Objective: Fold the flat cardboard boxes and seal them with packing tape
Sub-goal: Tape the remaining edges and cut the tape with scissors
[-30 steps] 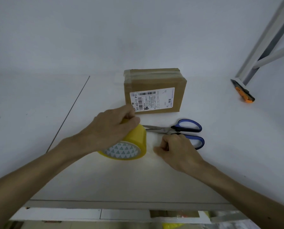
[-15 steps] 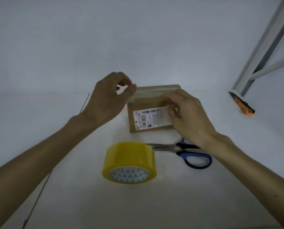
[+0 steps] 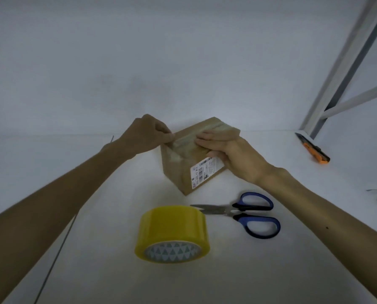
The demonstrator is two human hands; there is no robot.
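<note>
Box (image 3: 176, 170) closed, taped across top, contents hidden

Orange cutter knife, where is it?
In the head view, the orange-and-black utility knife lies far right on the white table, by the foot of the grey metal frame.

left hand (image 3: 147, 134) curled in a pinch, right hand (image 3: 233, 154) spread flat.

Brown cardboard box (image 3: 178, 170), taped shut, white shipping label on one side, stood corner-on; yellow packing tape roll (image 3: 172, 229) lay nearer, apart.
</note>
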